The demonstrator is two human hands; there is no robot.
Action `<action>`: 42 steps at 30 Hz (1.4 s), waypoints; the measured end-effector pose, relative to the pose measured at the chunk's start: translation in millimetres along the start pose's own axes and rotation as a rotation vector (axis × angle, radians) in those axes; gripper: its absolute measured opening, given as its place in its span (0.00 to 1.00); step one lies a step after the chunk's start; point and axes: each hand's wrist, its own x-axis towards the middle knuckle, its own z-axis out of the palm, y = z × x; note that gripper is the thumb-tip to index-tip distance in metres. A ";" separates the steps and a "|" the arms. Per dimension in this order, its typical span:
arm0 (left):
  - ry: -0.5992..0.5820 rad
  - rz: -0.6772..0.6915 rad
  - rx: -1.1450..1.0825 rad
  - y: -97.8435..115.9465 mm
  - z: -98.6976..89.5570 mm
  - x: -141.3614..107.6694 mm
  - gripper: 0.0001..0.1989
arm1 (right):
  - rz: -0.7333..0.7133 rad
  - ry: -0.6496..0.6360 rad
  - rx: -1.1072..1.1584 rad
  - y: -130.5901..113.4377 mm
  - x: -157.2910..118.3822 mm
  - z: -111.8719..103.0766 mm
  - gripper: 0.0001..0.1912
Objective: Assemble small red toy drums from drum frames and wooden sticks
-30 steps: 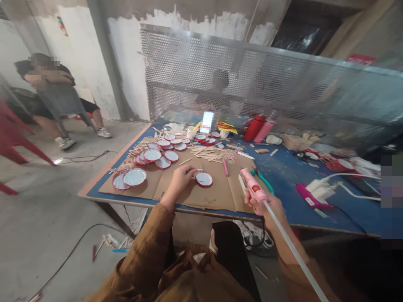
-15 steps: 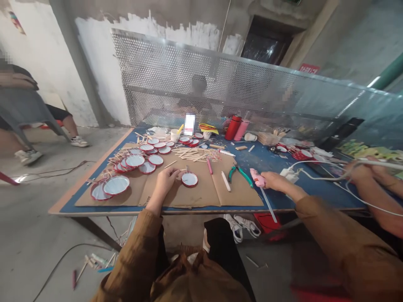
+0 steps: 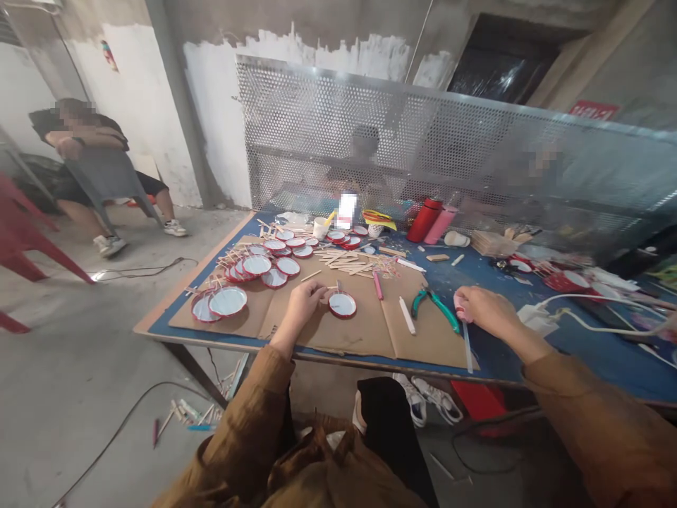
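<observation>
The left hand (image 3: 307,300) is reaching forward, fingertips pinched at the short stick (image 3: 337,286) of the red-rimmed disc (image 3: 343,304), which is lying at its three o'clock; the right hand (image 3: 482,307) is curling around the pink glue gun (image 3: 461,303).

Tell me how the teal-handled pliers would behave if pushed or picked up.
The teal-handled pliers would likely feel stiff and fairly heavy for their size, judging by the metal-looking head. Their handles are spread, so lifting one might make the other swing. Lying flat, they would probably slide or pivot rather than roll.
</observation>
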 end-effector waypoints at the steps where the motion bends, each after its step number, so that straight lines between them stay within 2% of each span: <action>1: -0.001 -0.001 0.001 0.0 0.0 -0.1 0.10 | -0.025 0.033 0.000 -10.6 -0.8 -0.3 0.09; 4: -0.006 -0.010 -0.006 0.1 0.0 -0.2 0.10 | -0.106 0.115 0.027 -47.8 -5.2 1.1 0.09; 7: -0.004 -0.015 -0.007 0.9 -0.2 -0.7 0.10 | -0.224 0.233 0.170 -85.5 -11.8 3.3 0.09; 12: -0.001 -0.038 -0.048 3.8 -1.7 -1.8 0.11 | -0.344 0.235 0.380 -136.0 -18.0 8.1 0.10; 18: 0.033 -0.080 -0.057 4.6 -2.3 -1.0 0.11 | -0.335 0.196 0.564 -177.3 -15.1 15.5 0.09; 23: 0.043 -0.066 -0.050 0.1 -0.3 -0.1 0.12 | -0.314 0.199 0.656 -202.0 -14.4 18.9 0.10; 31: 0.057 -0.077 -0.066 0.5 -0.4 0.2 0.11 | -0.267 0.260 0.338 -229.5 -13.9 18.5 0.29; 35: 0.053 -0.076 -0.080 0.1 0.4 0.0 0.10 | -0.236 0.273 0.252 -237.0 -14.4 18.4 0.32; 42: 0.038 -0.066 -0.116 2.9 -0.2 -1.3 0.12 | -0.219 0.292 0.252 -240.6 -18.6 15.4 0.32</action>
